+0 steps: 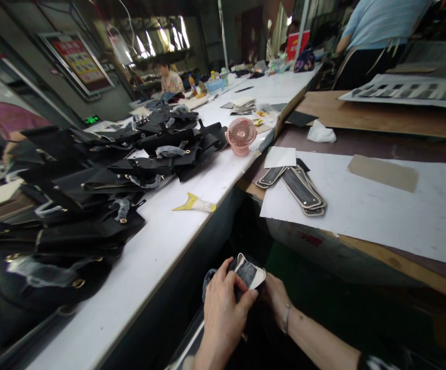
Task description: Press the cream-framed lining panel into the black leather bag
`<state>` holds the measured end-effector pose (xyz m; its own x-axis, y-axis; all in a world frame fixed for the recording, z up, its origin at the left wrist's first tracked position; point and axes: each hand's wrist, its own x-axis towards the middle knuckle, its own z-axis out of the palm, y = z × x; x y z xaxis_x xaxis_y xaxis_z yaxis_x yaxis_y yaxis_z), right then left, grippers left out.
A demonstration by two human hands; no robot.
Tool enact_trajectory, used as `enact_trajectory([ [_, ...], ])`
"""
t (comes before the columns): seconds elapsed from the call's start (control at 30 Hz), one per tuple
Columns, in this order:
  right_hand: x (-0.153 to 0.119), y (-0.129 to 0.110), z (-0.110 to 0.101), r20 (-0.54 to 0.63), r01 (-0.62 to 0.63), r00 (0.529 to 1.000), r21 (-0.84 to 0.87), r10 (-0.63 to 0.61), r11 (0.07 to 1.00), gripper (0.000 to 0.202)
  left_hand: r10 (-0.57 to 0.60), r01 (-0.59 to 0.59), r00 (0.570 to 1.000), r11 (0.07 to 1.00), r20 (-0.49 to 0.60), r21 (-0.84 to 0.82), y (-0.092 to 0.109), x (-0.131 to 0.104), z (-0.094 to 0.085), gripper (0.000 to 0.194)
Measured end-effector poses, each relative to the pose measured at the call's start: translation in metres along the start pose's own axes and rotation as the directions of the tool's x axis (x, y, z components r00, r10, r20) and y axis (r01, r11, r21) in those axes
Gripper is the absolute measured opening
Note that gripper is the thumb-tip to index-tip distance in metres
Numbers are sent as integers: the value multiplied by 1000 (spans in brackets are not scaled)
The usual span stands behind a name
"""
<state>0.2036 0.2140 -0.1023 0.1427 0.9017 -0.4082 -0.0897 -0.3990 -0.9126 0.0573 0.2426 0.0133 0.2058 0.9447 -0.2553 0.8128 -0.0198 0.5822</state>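
Note:
In the lower middle of the head view, both my hands are on a dark leather-like piece (248,268) with a cream edge and a whitish patch. My left hand (226,300) grips it from the left, thumb and fingers closed on its near edge. On the far right side of the piece, my right hand (274,293) has its fingers mostly hidden behind it. A bracelet (286,318) circles the right wrist. Below the hands, a dark item with a white stripe (192,339) lies partly hidden by my left arm.
On the long white table (161,241) lie piled black bags (91,205), a yellow-and-white cutout (195,203) and a pink fan (241,136). To the right, stacked dark straps (303,190) rest on white paper (334,221). Other people (385,23) are at work around the tables.

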Motion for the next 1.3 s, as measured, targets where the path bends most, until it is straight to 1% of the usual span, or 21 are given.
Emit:
enact_trajectory([
  [0.03, -6, -3, -7, -41, 15, 999, -16, -16, 1000, 38, -10, 10, 1000, 1000, -4, 2, 2, -1, -1, 8],
  [0.07, -14, -6, -15, -76, 58, 995, -44, -61, 997, 39, -18, 18, 1000, 1000, -8, 2, 5, -2, -2, 9],
  [0.1, -25, -10, -22, -91, 141, 984, -94, -150, 985, 37, -25, 25, 1000, 1000, -10, -1, 7, -3, -3, 9],
  [0.13, -36, -14, -28, -72, 268, 956, -173, -284, 948, 33, -26, 26, 1000, 1000, -14, -8, 8, -4, -3, 9],
  [0.17, -47, -18, -33, -16, 418, 899, -272, -438, 867, 31, -22, 21, 1000, 1000, -20, -17, 9, -4, -3, 9],
  [0.2, -56, -21, -36, 70, 565, 808, -373, -585, 736, 34, -12, 11, 1000, 1000, -29, -27, 9, -5, -3, 10],
  [0.23, -63, -24, -36, 172, 680, 699, -461, -694, 570, 41, 3, -4, 999, 999, -43, -37, 8, -5, -2, 10],
  [0.27, -67, -26, -35, 262, 746, 599, -526, -757, 408, 50, 19, -22, 998, 999, -58, -43, 6, -5, -1, 10],
  [0.3, -68, -27, -32, 326, 768, 532, -574, -781, 283, 56, 36, -40, 997, 998, -72, -45, 5, -6, 0, 10],
  [0.33, -68, -28, -29, 368, 767, 489, -612, -791, 190, 61, 53, -57, 995, 997, -85, -42, 3, -7, 2, 10],
  [0.37, -66, -27, -25, 394, 757, 463, -642, -794, 123, 63, 69, -73, 993, 997, -99, -32, 2, -9, 2, 9],
  [0.4, -64, -26, -23, 412, 744, 451, -664, -791, 78, 63, 86, -88, 990, 996, -113, -13, 1, -11, 3, 8],
  [0.47, -60, -24, -18, 435, 723, 444, -690, -784, 27, 62, 115, -110, 984, 993, -137, 45, 1, -16, 4, 6],
  [0.6, -64, -20, -11, 434, 698, 456, -716, -777, 10, 54, 127, -99, 968, 985, -216, 138, 3, -32, 5, 6],
  [0.67, -69, -19, -5, 436, 705, 441, -710, -785, 2, 50, 124, -82, 952, 984, -278, 158, 2, -41, 6, 8],
  [0.7, -71, -18, -2, 438, 712, 426, -702, -792, -5, 48, 124, -77, 945, 984, -303, 163, 2, -46, 6, 9],
  [0.83, -80, -13, 11, 438, 738, 366, -674, -821, -31, 44, 105, -61, 918, 990, -383, 128, -6, -64, 9, 14],
  [0.97, -87, -11, 21, 451, 764, 340, -644, -825, -38, 42, 47, -15, 893, 997, -448, 74, -14, -79, 13, 13],
  [1.07, -91, -9, 25, 478, 790, 317, -610, -819, -50, 42, 19, 17, 865, 998, -501, 66, -17, -90, 14, 12],
  [1.2, -97, -4, 30, 524, 829, 300, -557, -797, -55, 51, 38, 13, 824, 996, -566, 86, -22, -106, 14, 13],
  [1.3, -99, 0, 31, 544, 848, 278, -526, -792, -64, 58, 43, -8, 799, 998, -599, 61, -28, -118, 18, 12],
])
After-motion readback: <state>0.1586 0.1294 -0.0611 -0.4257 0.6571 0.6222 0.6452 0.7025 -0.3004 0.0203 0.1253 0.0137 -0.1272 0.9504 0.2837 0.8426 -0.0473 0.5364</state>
